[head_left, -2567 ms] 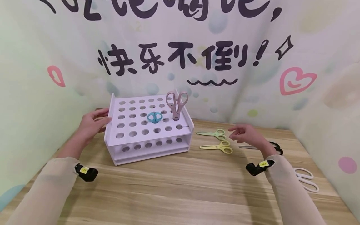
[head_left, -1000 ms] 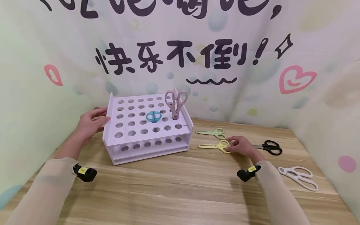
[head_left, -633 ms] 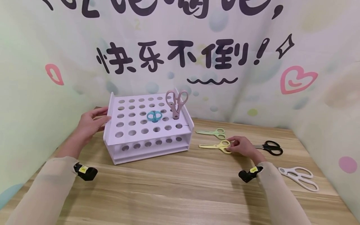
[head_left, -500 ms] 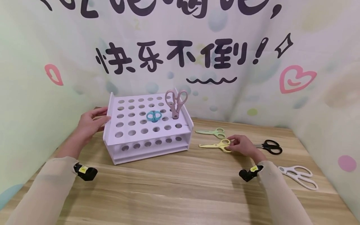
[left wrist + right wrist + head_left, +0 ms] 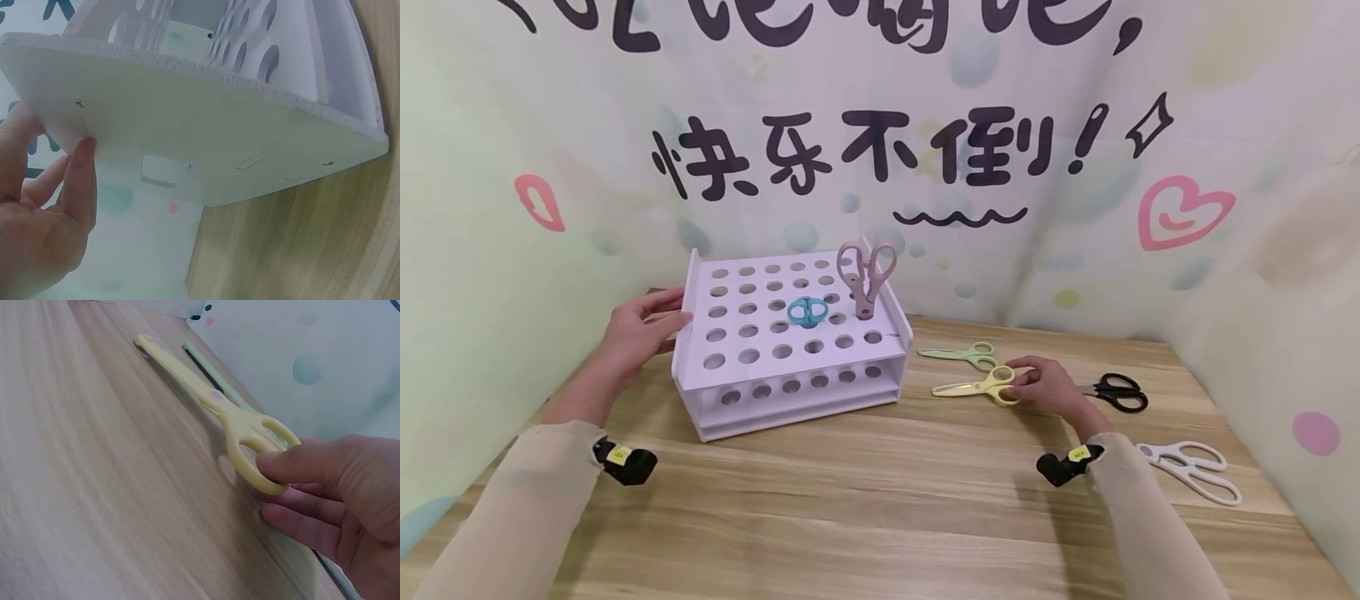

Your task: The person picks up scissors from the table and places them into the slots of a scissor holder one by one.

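In the head view, my right hand [image 5: 1043, 388] pinches a handle loop of the yellow scissors [image 5: 973, 386]. The right wrist view has the thumb on top of that loop of the yellow scissors [image 5: 215, 403] and fingers beneath, with the handles slightly raised off the wood. Light green scissors [image 5: 964, 354] lie just behind. My left hand [image 5: 634, 333] rests its fingertips against the left side panel of a white rack [image 5: 748, 377] full of round holes. On that panel [image 5: 162, 119], the left wrist view has fingertips touching the outer face. Mauve scissors [image 5: 865, 283] and small teal scissors [image 5: 807, 312] stand handles-up in the rack.
Black-handled scissors [image 5: 1122, 392] lie right of my right hand, their blades partly hidden behind it. White scissors [image 5: 1195, 472] lie beside the right forearm. A printed cloth wall [image 5: 970, 275] borders the wooden table [image 5: 850, 500] at the back and sides.
My right hand has moved left and down to the yellow scissors and taken hold of their handle. Their handle end has risen a little. The left hand stays at the rack.
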Demonstrator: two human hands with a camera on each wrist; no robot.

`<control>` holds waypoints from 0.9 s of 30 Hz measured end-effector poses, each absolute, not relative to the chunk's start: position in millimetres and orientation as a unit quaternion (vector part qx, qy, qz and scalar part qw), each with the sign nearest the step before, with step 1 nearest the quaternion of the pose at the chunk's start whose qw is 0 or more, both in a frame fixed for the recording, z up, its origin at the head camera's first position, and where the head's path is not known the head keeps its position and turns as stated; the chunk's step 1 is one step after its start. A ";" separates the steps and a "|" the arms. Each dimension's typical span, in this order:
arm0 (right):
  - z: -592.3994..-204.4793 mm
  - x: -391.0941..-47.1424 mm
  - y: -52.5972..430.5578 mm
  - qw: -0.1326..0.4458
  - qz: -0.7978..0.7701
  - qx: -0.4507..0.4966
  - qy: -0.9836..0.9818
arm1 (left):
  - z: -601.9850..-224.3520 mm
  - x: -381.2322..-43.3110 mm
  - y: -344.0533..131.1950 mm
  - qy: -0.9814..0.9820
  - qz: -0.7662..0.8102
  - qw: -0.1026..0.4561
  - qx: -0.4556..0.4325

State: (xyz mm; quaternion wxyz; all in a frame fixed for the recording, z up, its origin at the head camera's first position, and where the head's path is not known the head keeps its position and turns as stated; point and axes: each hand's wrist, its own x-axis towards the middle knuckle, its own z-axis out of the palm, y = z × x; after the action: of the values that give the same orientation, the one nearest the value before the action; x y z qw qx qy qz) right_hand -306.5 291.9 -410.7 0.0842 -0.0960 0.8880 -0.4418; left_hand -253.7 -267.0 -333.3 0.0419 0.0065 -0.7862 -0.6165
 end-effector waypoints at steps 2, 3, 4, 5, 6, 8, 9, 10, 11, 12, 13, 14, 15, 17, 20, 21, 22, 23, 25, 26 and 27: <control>-411.1 -305.9 292.7 0.085 -0.454 -0.095 0.882 | -333.2 -253.6 -266.6 -0.789 -0.613 0.042 0.004; -410.5 -305.1 292.6 0.085 -0.461 -0.097 0.878 | -333.1 -253.5 -266.5 -0.787 -0.615 0.042 0.004; -409.8 -304.2 292.3 0.085 -0.467 -0.099 0.875 | -333.1 -253.3 -266.5 -0.787 -0.616 0.043 0.004; -409.0 -303.1 291.8 0.085 -0.474 -0.103 0.870 | -333.1 -253.2 -266.5 -0.786 -0.616 0.043 0.004; -408.0 -301.9 291.3 0.083 -0.480 -0.105 0.867 | -332.9 -253.0 -266.4 -0.786 -0.616 0.043 0.005; -406.2 -299.2 290.1 0.080 -0.491 -0.109 0.860 | -332.6 -253.0 -266.4 -0.785 -0.619 0.042 0.007; -405.6 -297.9 289.5 0.076 -0.496 -0.109 0.858 | -332.6 -253.2 -266.4 -0.785 -0.618 0.042 0.007; -405.3 -296.7 288.8 0.072 -0.498 -0.110 0.857 | -332.6 -253.3 -266.5 -0.787 -0.615 0.042 0.007; -405.0 -295.6 288.0 0.068 -0.499 -0.110 0.857 | -332.5 -253.5 -266.7 -0.787 -0.616 0.041 0.007; -404.9 -294.5 287.2 0.064 -0.499 -0.113 0.857 | -332.4 -253.5 -267.1 -0.789 -0.614 0.041 0.008; -403.9 -293.7 287.4 0.061 -0.498 -0.115 0.857 | -333.0 -253.9 -266.7 -0.789 -0.613 0.042 0.008; -402.7 -292.7 287.5 0.059 -0.498 -0.116 0.857 | -333.6 -254.2 -266.3 -0.790 -0.612 0.042 0.008; -401.7 -291.9 287.7 0.057 -0.498 -0.116 0.857 | -334.4 -254.6 -265.9 -0.792 -0.609 0.043 0.008; -401.6 -290.7 285.7 0.056 -0.498 -0.118 0.857 | -334.1 -254.5 -267.3 -0.796 -0.604 0.044 0.008; -399.8 -288.6 283.7 0.053 -0.501 -0.120 0.856 | -334.2 -254.5 -268.4 -0.798 -0.601 0.043 0.006; -399.0 -288.1 283.2 0.051 -0.500 -0.121 0.856 | -334.4 -254.6 -268.6 -0.798 -0.601 0.043 0.005; -398.3 -287.6 282.7 0.049 -0.501 -0.124 0.855 | -334.4 -254.5 -268.8 -0.798 -0.601 0.043 0.005; -397.3 -287.2 282.1 0.048 -0.502 -0.127 0.854 | -334.6 -254.5 -268.8 -0.796 -0.603 0.043 0.005; -395.2 -286.5 281.1 0.043 -0.501 -0.133 0.854 | -334.7 -254.6 -268.9 -0.791 -0.610 0.041 0.003; -394.0 -286.2 280.3 0.039 -0.500 -0.136 0.855 | -334.6 -254.5 -268.8 -0.789 -0.614 0.040 0.003; -392.7 -286.0 279.4 0.036 -0.498 -0.139 0.855 | -334.6 -254.5 -268.8 -0.787 -0.616 0.040 0.002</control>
State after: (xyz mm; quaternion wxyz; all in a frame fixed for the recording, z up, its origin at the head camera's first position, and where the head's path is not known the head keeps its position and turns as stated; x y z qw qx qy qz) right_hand -286.0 279.4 -392.7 0.0356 -0.1388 0.8550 -0.4985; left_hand -254.5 -268.8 -334.6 0.0397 0.0017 -0.7867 -0.6160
